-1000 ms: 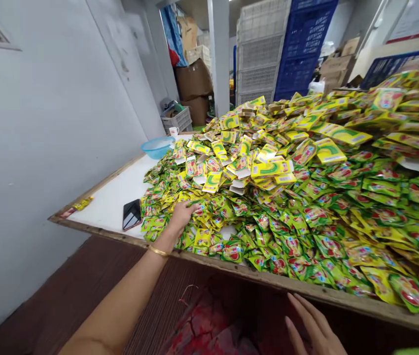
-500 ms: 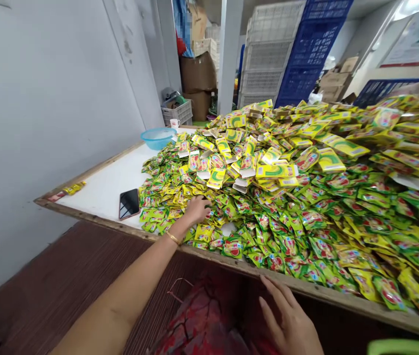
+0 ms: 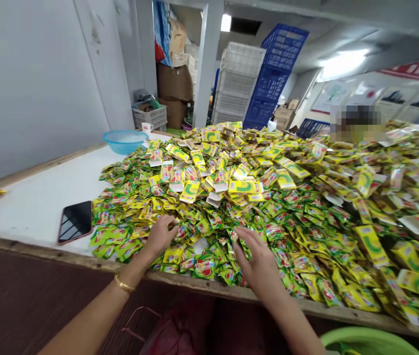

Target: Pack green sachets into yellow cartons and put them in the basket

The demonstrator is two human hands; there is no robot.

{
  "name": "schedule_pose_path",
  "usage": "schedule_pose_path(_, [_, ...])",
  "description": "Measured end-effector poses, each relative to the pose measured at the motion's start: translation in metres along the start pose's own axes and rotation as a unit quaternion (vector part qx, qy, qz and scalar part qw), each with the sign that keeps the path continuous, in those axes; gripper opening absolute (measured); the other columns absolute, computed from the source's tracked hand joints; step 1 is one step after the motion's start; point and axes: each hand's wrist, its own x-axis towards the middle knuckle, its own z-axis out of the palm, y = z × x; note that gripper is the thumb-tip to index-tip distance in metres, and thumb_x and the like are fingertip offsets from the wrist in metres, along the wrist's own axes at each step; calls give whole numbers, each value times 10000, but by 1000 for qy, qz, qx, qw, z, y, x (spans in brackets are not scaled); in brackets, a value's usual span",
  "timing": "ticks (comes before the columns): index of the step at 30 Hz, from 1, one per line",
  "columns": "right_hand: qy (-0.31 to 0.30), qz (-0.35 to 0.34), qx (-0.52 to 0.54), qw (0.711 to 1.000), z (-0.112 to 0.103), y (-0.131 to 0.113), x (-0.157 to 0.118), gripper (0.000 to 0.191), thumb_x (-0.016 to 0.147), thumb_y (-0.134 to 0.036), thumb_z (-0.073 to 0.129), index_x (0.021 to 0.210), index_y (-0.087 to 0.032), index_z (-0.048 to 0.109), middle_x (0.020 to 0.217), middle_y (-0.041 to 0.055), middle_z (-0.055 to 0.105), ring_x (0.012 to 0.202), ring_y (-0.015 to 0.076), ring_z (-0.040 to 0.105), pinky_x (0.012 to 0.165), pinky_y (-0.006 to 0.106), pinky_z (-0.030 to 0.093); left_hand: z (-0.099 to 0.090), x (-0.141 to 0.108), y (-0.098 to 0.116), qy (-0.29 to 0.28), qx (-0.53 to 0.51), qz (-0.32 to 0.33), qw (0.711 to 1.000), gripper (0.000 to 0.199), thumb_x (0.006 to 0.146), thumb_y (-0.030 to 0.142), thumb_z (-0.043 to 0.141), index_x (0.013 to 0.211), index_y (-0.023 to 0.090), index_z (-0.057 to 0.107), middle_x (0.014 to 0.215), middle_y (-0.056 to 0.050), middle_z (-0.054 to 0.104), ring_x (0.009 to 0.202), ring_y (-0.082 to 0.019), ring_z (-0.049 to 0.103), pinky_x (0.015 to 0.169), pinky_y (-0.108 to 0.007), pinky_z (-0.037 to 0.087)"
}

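Note:
Green and yellow packets (image 3: 204, 266) cover the near part of the white table, and a heap of small yellow boxes (image 3: 244, 186) lies behind them. My left hand (image 3: 162, 236), with a gold bangle on its wrist, is over the packets left of centre; its fingers are curled, and what they may hold is too small to make out. To the right, my right hand (image 3: 256, 254) reaches over the packets with thumb and fingers apart, its fingertips at a green packet.
A phone (image 3: 76, 222) lies at the left, with a blue basin (image 3: 125, 141) and a cup (image 3: 147, 127) behind. A green tub (image 3: 372, 339) stands below the wooden edge (image 3: 231, 291). Stacked crates (image 3: 241, 74) and a person's blurred head (image 3: 359, 123) are farther back.
My right hand has risen from below the table edge to the packets. My left hand remains among the packets, fingers now curled. The view has turned right and tilted up.

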Motion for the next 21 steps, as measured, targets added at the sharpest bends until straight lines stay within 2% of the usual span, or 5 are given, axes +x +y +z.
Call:
schedule_pose_path(3, [15,1,-120,993,-7,26,57,324,902,-289,435,1176,-170,559,1177,118,589,1091,243,546,932,429,459,-1,-2,-4,21,-84,-45,995,134,671,302,525,588,198,504,615,12,518,627,-162,490,633,-275,393])
schedule_pose_path(8, [-89,2,-305,948,6,65,131,576,764,-228,599,1317,-173,445,1346,163,475,1235,348,418,968,582,324,-12,-14,-13,7,-192,-132,972,197,636,381,553,586,201,489,540,41,475,539,-133,438,557,-243,368])
schedule_pose_path(13, [-164,-37,-341,925,21,79,162,446,818,-329,548,1231,-160,544,1078,129,643,1059,294,558,951,586,254,-17,-34,-25,-18,-252,-185,950,183,623,354,574,608,191,494,561,43,486,560,-120,439,568,-232,362])
schedule_pose_path(18, [-33,143,-214,966,8,50,157,615,870,-566,349,1045,-49,632,837,165,643,894,270,611,770,454,381,-17,-43,-33,-8,-328,-211,921,198,653,335,579,642,186,449,585,60,420,567,-93,400,561,-207,338])
schedule_pose_path(21, [45,309,67,948,11,22,120,495,765,-559,556,979,-119,625,830,119,648,726,199,614,647,346,447,-17,-44,-35,-20,-347,-205,915,201,657,332,573,656,187,433,594,64,391,562,-87,373,552,-204,321])
